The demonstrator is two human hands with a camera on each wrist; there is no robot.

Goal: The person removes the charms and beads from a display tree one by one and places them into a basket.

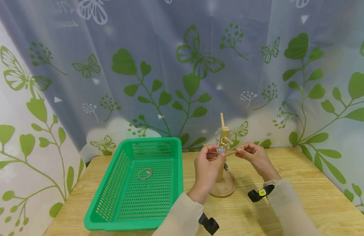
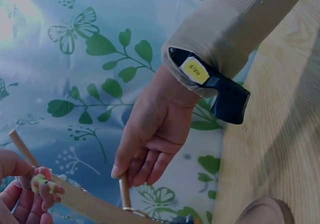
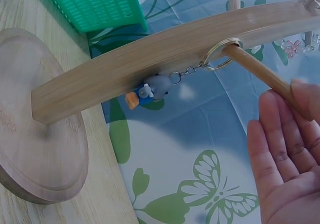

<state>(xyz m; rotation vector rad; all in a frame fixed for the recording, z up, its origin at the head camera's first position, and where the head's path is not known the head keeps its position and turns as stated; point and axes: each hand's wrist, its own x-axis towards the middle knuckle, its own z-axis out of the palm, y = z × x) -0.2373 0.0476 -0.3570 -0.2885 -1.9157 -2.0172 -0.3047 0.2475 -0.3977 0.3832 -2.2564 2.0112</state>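
A wooden peg stand with a round base stands on the table. My left hand pinches a small light-blue figure charm in front of its post; a gold ring shows just above, at a short peg. In the left wrist view the charm looks pink and yellow. My right hand pinches the end of a side peg between thumb and fingers. On that peg hangs a key ring, its chain ending in a grey-headed figure against the post.
To the left stands a green plastic basket with one beaded bracelet inside. Another beaded bracelet hangs high on the stand. A patterned curtain closes off the back of the wooden table.
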